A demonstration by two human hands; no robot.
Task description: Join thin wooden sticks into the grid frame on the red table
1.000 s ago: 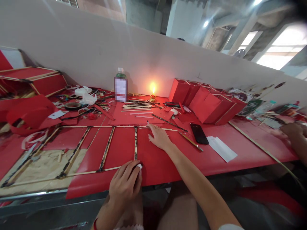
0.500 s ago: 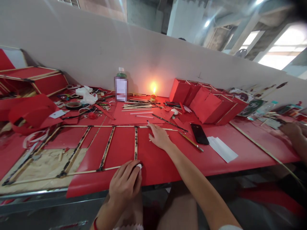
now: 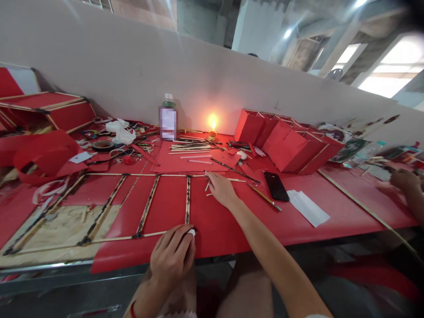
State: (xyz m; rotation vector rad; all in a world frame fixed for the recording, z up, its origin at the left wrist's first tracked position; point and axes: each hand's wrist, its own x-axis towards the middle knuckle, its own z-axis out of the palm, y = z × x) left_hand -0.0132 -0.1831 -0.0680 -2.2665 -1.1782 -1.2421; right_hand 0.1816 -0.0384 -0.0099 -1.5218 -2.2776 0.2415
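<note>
A ladder-like frame of thin wooden strips [image 3: 112, 238], with blackened joints and crosspieces, lies flat on the red sheet [image 3: 251, 238]. My left hand [image 3: 172, 251] is closed at its near right corner, hiding the end of the near strip. A small white piece with a dark edge [image 3: 191, 232] shows between thumb and forefinger; its kind is unclear. My right hand [image 3: 221, 190] reaches to the far right corner, its thumb and forefinger pinched on the end of the long far strip [image 3: 172, 175]. Short wooden bits [image 3: 208, 187] lie beside that hand.
A small lamp [image 3: 212, 133] burns with an open flame by the wall, near loose sticks [image 3: 192, 147] and a bottle [image 3: 168, 121]. Red paper boxes [image 3: 285, 141], a phone [image 3: 276, 185], a brush [image 3: 265, 197] and white paper [image 3: 308, 207] lie rightward. Another person's hand [image 3: 406, 179] is far right.
My right hand's forefinger, raised a little before, has come down to the end of the far strip. My left hand stays at the near corner.
</note>
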